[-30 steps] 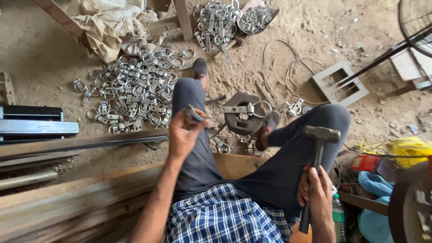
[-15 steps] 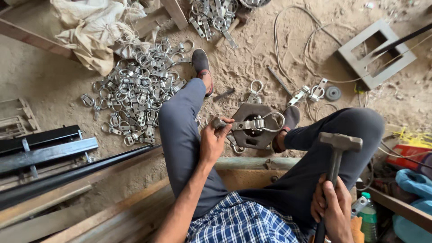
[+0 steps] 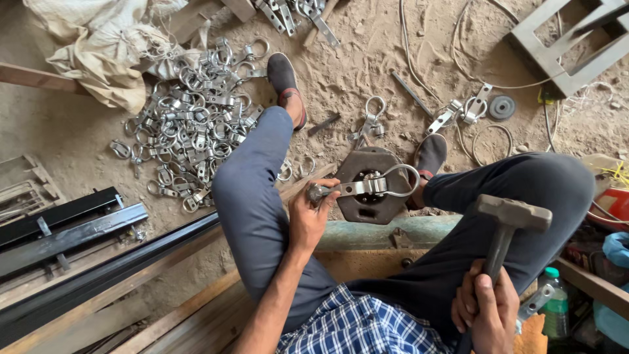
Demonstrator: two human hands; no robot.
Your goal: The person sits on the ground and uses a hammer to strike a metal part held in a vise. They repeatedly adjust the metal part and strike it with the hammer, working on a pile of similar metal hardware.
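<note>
The person sits with both knees bent over a sandy floor (image 3: 98, 137), viewed from above.

Left hand (image 3: 308, 219): fingers curled shut around the shank end of a metal ring clamp (image 3: 370, 187). The clamp lies flat across the top of a dark, round iron block (image 3: 367, 206), with its loop end projecting over the block's right side. The block rests on the floor between the two shoes, just beyond a worn green beam (image 3: 386, 233) that runs across in front of the person.

Right hand (image 3: 488, 308): closed firmly on the handle of a hammer (image 3: 508, 223). The hammer stands roughly upright beside the right knee — its head is level with the thigh, well apart from the clamp and block.

Surrounding items:
- A large pile of finished ring clamps (image 3: 190, 124) lies on the floor to the left of the left leg.
- A crumpled cloth sack (image 3: 98, 46) sits beyond the pile, touching its far edge.
- Black steel bars (image 3: 72, 229) lie at the left, just beside long wooden planks.
- A few loose clamps (image 3: 458, 111) and a small disc (image 3: 502, 107) rest on the floor beyond the right shoe — near thin wire loops.
- A plastic bottle (image 3: 557, 308) with a green cap stands at the lower right, near the right hand.
</note>
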